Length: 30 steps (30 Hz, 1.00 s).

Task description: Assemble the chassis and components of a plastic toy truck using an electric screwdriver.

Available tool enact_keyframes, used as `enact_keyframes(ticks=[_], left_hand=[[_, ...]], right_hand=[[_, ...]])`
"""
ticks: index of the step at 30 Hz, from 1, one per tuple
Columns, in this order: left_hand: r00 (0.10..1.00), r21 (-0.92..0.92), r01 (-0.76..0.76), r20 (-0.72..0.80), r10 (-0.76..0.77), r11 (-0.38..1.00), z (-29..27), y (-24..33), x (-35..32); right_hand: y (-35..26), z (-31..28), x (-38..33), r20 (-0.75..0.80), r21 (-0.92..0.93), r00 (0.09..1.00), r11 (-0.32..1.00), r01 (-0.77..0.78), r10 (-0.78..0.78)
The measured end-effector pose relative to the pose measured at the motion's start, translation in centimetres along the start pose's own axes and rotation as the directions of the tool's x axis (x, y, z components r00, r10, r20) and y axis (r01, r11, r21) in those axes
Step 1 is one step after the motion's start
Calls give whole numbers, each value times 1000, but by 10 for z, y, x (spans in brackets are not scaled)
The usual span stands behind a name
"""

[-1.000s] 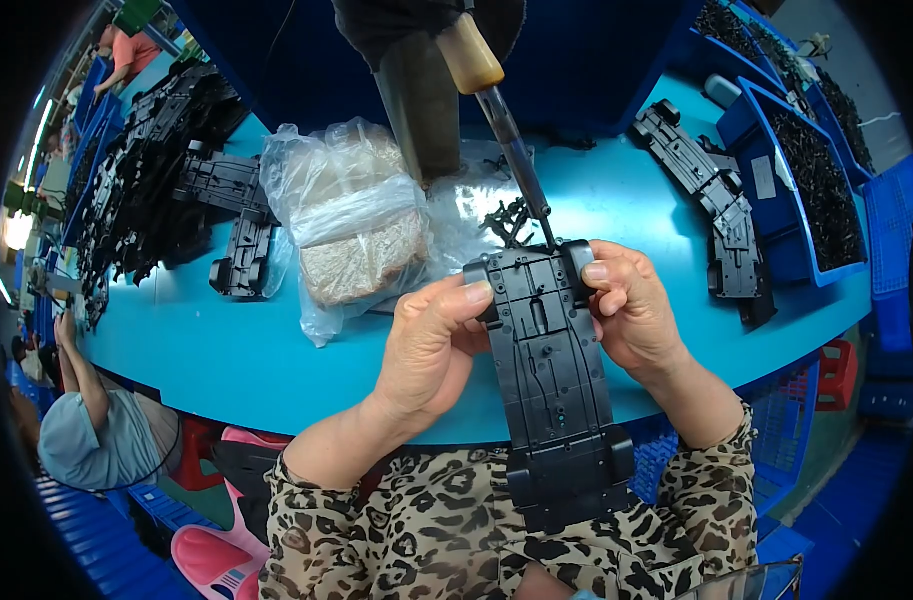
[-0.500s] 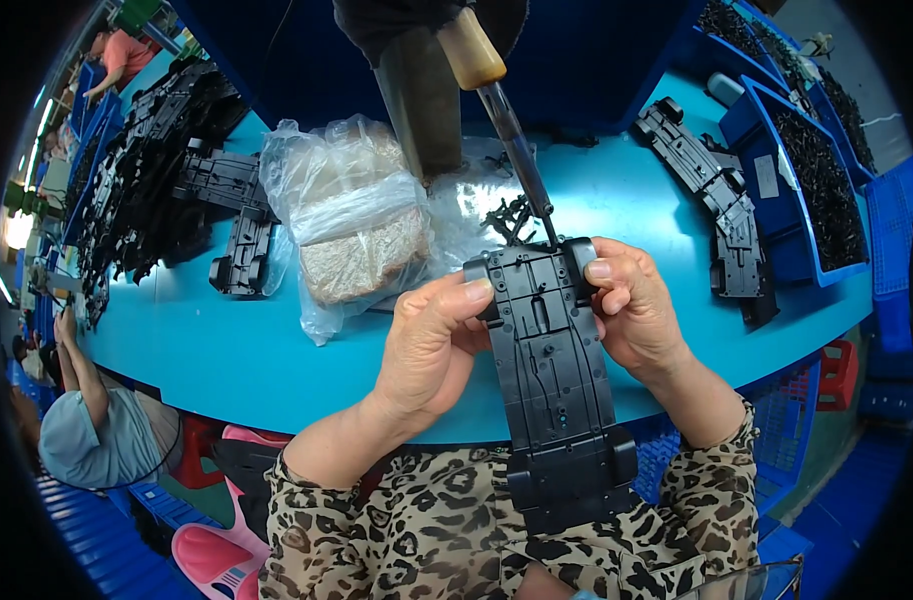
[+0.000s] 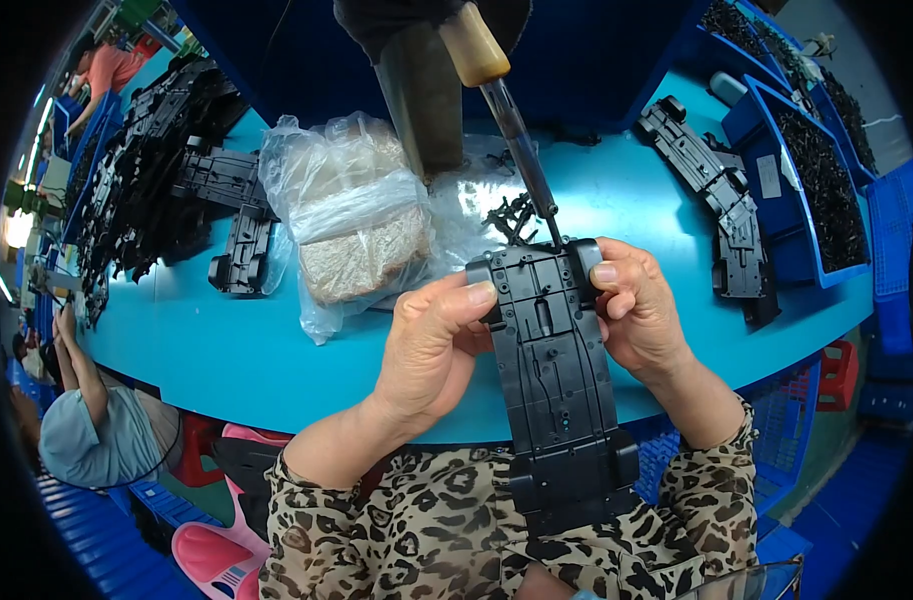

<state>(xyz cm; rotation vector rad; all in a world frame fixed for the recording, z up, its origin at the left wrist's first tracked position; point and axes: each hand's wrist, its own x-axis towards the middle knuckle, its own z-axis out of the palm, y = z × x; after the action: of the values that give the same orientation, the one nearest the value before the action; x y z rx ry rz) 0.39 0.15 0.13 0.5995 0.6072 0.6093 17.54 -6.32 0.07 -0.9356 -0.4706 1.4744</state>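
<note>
Between my two hands is a black plastic toy car chassis (image 3: 552, 370), its far end raised over the table edge and its near end over my lap. My left hand (image 3: 432, 345) pinches the far left corner, thumb on top by the wheel arch. On the far right corner my right hand (image 3: 637, 305) grips with thumb and curled fingers. The thin tip of a hanging screwdriver-like tool (image 3: 522, 150) with a tan collar meets the far edge of the chassis. Small black parts (image 3: 512, 218) lie just beyond it.
A plastic-wrapped bundle (image 3: 357, 225) rests left of centre on the turquoise table (image 3: 317, 375). Black chassis are heaped (image 3: 147, 170) at the left. More chassis (image 3: 712, 195) lie at the right beside a blue bin (image 3: 847, 262) of small black parts. Two other people sit along the left.
The chassis and both hands have shifted very slightly to the right. My grip is the same. A person at the far left has moved an arm.
</note>
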Motion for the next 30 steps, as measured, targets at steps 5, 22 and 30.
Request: enact_keyframes(ticks=[5,22,30], left_hand=[[1000,1,-10,5,10,1000,1,0,0],[999,86,-35,26,33,996,-1,1,-2],[1000,83,-8,-7,8,997,-2,0,-1]], right_hand=[[0,-1,-1,19,16,1000,1000,8,-8],[-3,-4,0,30,-3,998,998,-58,58],[-2,-10,1,37,-21,993,994,-110,111]])
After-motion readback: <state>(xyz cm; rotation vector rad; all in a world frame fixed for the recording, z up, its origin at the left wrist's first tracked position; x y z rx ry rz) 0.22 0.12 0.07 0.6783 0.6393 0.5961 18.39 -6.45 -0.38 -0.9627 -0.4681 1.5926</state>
